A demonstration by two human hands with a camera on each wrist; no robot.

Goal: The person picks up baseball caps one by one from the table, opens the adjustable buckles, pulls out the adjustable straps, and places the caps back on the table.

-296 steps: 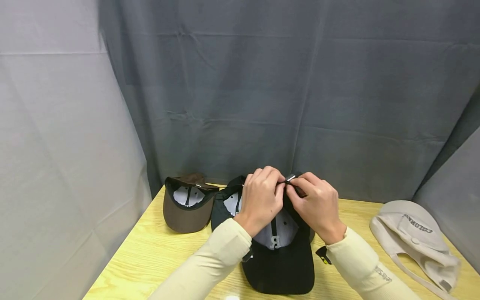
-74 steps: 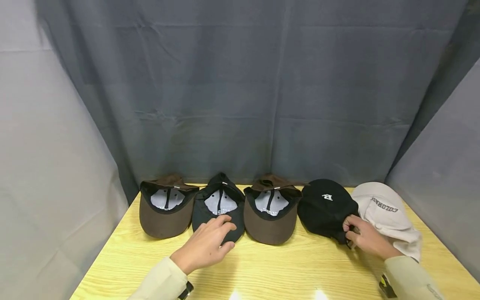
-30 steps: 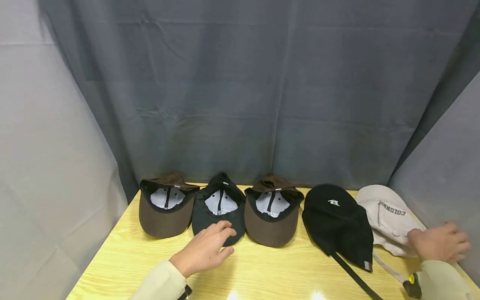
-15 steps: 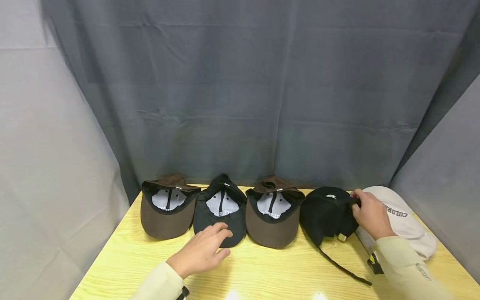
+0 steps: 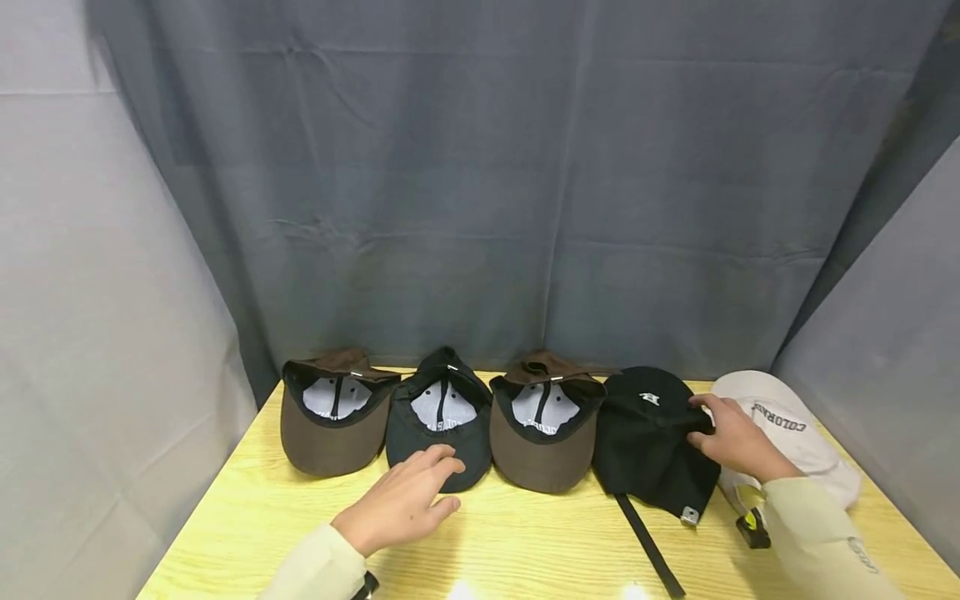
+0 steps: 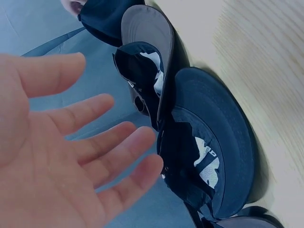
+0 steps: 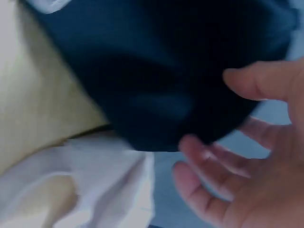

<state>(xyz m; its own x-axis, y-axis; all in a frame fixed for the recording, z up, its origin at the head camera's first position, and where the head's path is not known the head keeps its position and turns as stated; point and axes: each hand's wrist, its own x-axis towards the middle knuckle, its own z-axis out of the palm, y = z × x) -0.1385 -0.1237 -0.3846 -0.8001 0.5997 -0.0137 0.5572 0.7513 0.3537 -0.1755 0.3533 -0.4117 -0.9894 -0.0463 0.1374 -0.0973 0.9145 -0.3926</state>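
A black cap with a white letter on its front lies crown up at right, its loose strap trailing toward the front. My right hand is at the cap's right side, thumb and fingers apart at its edge; in the right wrist view the thumb overlaps the dark cloth. My left hand hovers with fingers spread, overlapping the brim of an upturned black cap in the head view. The left wrist view shows its palm with nothing in it.
Upturned brown caps flank the upturned black cap in a row along the back of the wooden table. A light cap lettered "COLORADO" lies at far right, partly behind the right arm. Grey cloth hangs behind.
Earlier both hands worked at a black cap's strap. The right hand went over to the light cap, then back to the black cap, which now lies flatter, strap out. The left hand stayed put lately.
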